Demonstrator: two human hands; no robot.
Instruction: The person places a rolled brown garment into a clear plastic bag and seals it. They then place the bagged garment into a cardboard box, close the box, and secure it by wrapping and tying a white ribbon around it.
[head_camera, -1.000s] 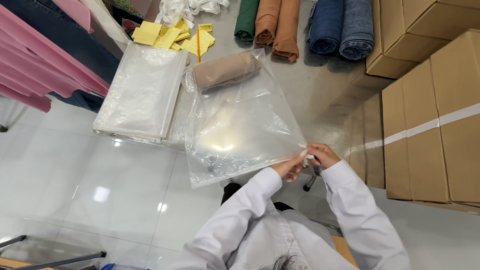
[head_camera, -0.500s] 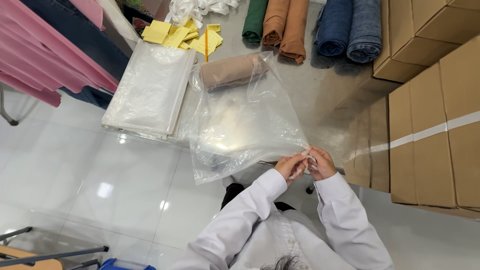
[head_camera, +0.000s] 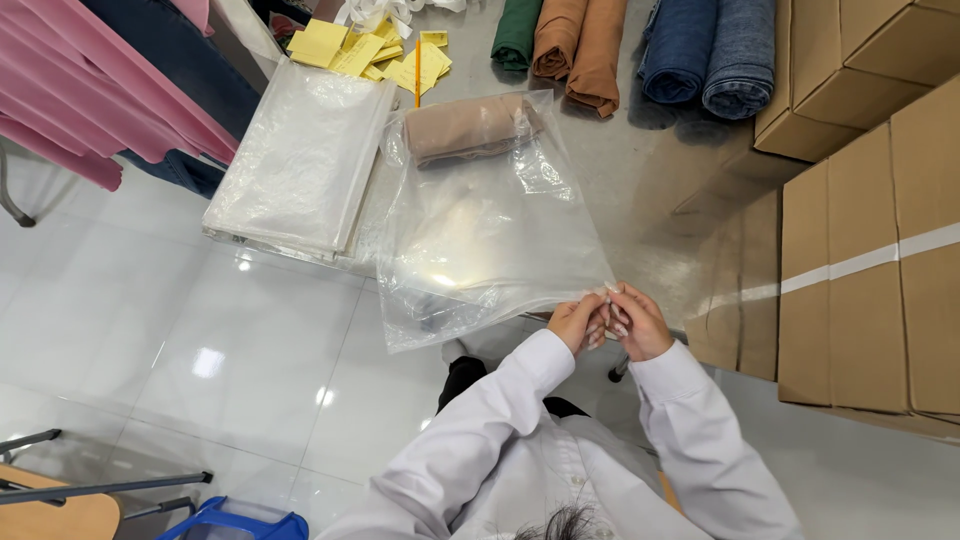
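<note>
Both hands meet at the near right corner of a clear plastic bag (head_camera: 490, 240) spread flat on the floor: the left hand (head_camera: 578, 322) and the right hand (head_camera: 636, 322) pinch its edge together, fingertips touching. Inside the bag, at its far end toward 12 o'clock, lies a rolled beige cloth (head_camera: 470, 125). At 10 o'clock from the bag, just beside it, sits a stack of clear bags (head_camera: 300, 160), with yellow paper slips (head_camera: 370, 55) beyond. Farther toward 12 o'clock lie a green roll (head_camera: 517, 32), two brown rolls (head_camera: 580, 45) and two blue denim rolls (head_camera: 705, 50). Cardboard boxes (head_camera: 870, 270) stand at 3 o'clock; pink garments (head_camera: 90, 110) hang at 9 o'clock.
</note>
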